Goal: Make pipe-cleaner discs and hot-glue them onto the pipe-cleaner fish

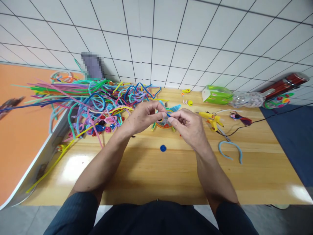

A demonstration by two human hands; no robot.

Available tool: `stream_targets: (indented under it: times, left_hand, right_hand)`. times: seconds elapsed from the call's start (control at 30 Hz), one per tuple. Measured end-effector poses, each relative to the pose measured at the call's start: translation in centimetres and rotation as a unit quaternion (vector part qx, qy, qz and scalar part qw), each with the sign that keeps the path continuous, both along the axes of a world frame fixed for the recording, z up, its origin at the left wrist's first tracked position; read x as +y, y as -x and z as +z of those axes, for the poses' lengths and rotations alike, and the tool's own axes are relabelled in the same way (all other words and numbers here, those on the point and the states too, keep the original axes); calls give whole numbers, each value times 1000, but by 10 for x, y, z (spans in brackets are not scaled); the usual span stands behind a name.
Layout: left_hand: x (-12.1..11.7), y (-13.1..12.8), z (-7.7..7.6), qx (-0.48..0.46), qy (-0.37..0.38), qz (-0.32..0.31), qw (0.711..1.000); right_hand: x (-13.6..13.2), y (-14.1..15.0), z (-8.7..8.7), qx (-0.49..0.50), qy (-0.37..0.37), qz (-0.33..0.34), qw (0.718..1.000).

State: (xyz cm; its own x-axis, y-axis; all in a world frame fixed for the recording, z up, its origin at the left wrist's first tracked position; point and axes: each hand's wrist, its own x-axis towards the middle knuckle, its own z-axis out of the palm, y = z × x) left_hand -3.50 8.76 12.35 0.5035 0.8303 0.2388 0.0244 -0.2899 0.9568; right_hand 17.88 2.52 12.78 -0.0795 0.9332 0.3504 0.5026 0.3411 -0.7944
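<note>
My left hand (148, 118) and my right hand (188, 126) meet over the middle of the table, fingertips pinched and close together. Between them is a short piece of blue pipe cleaner (168, 115), mostly covered by the fingers. Just behind and under the hands lies a round, colourful pipe-cleaner figure (164, 124) with an orange rim. A light-blue wing-like part (175, 108) sticks out at its upper right, and the hands hide much of the rest. Nearer to me, a small round blue disc (163, 148) lies on the wood.
Loose pipe cleaners (73, 93) pile up at left. A yellow glue gun (212, 120), scissors (223, 133) and a light-blue bent strip (231, 145) lie right. Behind them are a green packet (217, 95) and a dark red flask (281, 86). A black cord (264, 116) crosses the right side.
</note>
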Motion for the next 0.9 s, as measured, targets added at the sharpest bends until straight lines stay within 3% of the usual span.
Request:
stream_targets:
  times: [0.2,0.37,0.47,0.57,0.7,0.8,0.9]
  left_hand:
    - [-8,-18,-4,-85,75,45,993]
    - [-19,-42,-14,-209,199,57,956]
    - [-18,-44,-18,-230,243,39,941]
    - [-10,-30,-14,-179,201,28,963]
    - [-1,-7,-5,-42,49,3,998]
    - [1,-1,-3,26,-33,0,999]
    - [1,-3,-5,30,-42,8,999]
  right_hand:
    - [1,5,-5,103,50,-11,993]
    - [3,11,-9,130,40,-16,991]
    - [4,9,-9,133,46,-17,990]
    - [5,2,-8,121,59,-1,991]
    - [4,-5,-4,60,53,35,996]
    - [4,-6,-1,2,34,40,999]
    - [4,-5,-1,-20,13,29,999]
